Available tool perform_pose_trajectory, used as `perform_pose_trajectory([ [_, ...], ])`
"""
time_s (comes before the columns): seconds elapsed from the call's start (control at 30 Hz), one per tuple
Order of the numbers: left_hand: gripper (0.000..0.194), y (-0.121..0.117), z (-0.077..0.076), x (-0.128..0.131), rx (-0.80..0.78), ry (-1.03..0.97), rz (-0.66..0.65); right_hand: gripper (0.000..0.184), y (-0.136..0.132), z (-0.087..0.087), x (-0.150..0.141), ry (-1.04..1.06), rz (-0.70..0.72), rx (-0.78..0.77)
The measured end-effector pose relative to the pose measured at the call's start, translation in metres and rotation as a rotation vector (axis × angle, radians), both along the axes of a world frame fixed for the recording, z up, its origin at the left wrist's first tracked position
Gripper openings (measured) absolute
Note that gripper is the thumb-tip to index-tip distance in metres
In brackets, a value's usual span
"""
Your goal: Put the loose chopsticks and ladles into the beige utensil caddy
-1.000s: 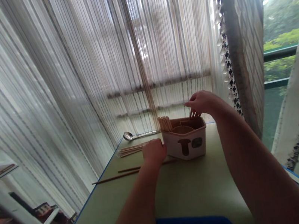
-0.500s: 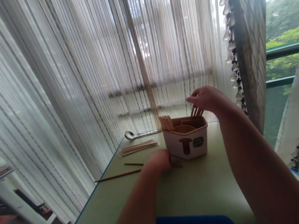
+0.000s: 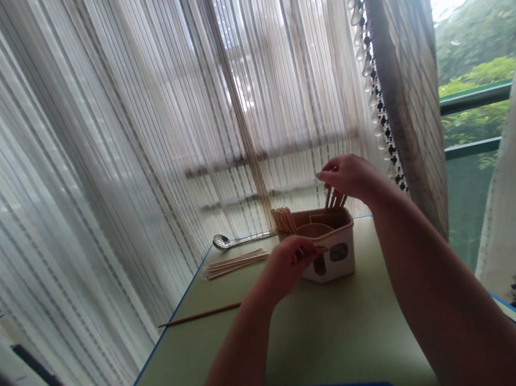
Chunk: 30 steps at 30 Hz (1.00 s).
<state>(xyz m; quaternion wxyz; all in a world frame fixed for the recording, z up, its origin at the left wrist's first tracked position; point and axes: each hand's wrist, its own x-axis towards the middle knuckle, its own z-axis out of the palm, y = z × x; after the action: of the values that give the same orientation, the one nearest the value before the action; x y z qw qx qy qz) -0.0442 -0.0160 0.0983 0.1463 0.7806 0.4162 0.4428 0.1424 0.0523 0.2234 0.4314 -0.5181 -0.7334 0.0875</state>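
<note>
A pale utensil holder (image 3: 342,264) with a brown inner rim stands on the table. My left hand (image 3: 292,258) is closed in front of it, fingers pinched on a thin brown chopstick, mostly hidden, whose end (image 3: 320,249) pokes out to the right. My right hand (image 3: 346,176) is closed above the holder's back right compartment. It grips several brown chopsticks (image 3: 335,199) whose lower ends go down inside. Pale wooden sticks (image 3: 283,219) stand bunched in the left compartment. Another brown chopstick (image 3: 203,314) lies on the table, its right end hidden by my left forearm.
A slotted metal ladle (image 3: 227,242) lies along the table's back edge, left of the holder. In front of it sits a clear packet of pale sticks (image 3: 237,263). Sheer striped curtains (image 3: 156,137) hang behind the blue-edged table (image 3: 339,336).
My left hand has risen from the tabletop to the holder's front, taking one brown chopstick off the table. My right hand stays over the back compartment. The view has shifted slightly.
</note>
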Motion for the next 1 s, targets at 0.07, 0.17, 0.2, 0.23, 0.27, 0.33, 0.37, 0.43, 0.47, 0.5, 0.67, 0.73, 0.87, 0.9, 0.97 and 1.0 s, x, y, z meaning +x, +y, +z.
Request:
perform_pose_trajectory([
  [0.07, 0.011, 0.000, 0.001, -0.001, 0.121, -0.191, 0.118, 0.021, 0.000, 0.000, 0.000, 0.048, 0.031, -0.001],
  [0.17, 0.011, -0.001, 0.002, -0.004, 0.395, -0.449, 0.375, 0.020, 0.000, 0.000, -0.001, 0.104, 0.070, 0.003],
  [0.2, 0.011, -0.002, 0.002, -0.005, 0.472, -0.516, 0.426, 0.019, 0.000, 0.000, -0.002, 0.108, 0.092, -0.005],
  [0.23, 0.011, -0.003, 0.003, -0.006, 0.529, -0.578, 0.450, 0.019, -0.001, 0.000, -0.003, 0.100, 0.117, -0.014],
  [0.27, 0.012, -0.004, 0.004, -0.006, 0.569, -0.639, 0.454, 0.020, -0.003, 0.000, -0.005, 0.083, 0.145, -0.025],
  [0.33, 0.013, -0.006, 0.007, -0.007, 0.606, -0.736, 0.441, 0.024, -0.007, 0.000, -0.010, 0.034, 0.199, -0.039],
  [0.37, 0.013, -0.006, 0.008, -0.007, 0.616, -0.765, 0.444, 0.026, -0.010, 0.000, -0.013, 0.011, 0.221, -0.041],
  [0.43, 0.014, -0.007, 0.010, -0.008, 0.634, -0.791, 0.470, 0.032, -0.015, -0.001, -0.018, -0.024, 0.257, -0.045],
  [0.47, 0.015, -0.007, 0.010, -0.008, 0.644, -0.798, 0.481, 0.033, -0.017, -0.001, -0.021, -0.039, 0.269, -0.045],
  [0.5, 0.015, -0.008, 0.011, -0.008, 0.655, -0.806, 0.489, 0.034, -0.018, -0.001, -0.023, -0.056, 0.277, -0.043],
  [0.67, 0.015, -0.005, 0.014, -0.016, 0.653, -0.911, 0.523, 0.032, -0.019, -0.003, -0.031, -0.121, 0.302, -0.042],
  [0.73, 0.014, -0.002, 0.017, -0.023, 0.630, -0.995, 0.562, 0.030, -0.019, -0.004, -0.035, -0.125, 0.330, -0.087],
  [0.87, 0.011, 0.001, 0.021, -0.038, 0.703, -1.070, 0.653, 0.029, -0.022, -0.006, -0.043, -0.165, 0.355, -0.089],
  [0.9, 0.011, 0.001, 0.021, -0.040, 0.750, -1.049, 0.686, 0.029, -0.023, -0.007, -0.045, -0.178, 0.353, -0.070],
  [0.97, 0.011, 0.000, 0.022, -0.040, 0.850, -0.980, 0.732, 0.030, -0.026, -0.007, -0.046, -0.190, 0.356, -0.047],
  [1.0, 0.012, -0.001, 0.022, -0.039, 0.893, -0.941, 0.735, 0.030, -0.027, -0.007, -0.046, -0.188, 0.360, -0.046],
])
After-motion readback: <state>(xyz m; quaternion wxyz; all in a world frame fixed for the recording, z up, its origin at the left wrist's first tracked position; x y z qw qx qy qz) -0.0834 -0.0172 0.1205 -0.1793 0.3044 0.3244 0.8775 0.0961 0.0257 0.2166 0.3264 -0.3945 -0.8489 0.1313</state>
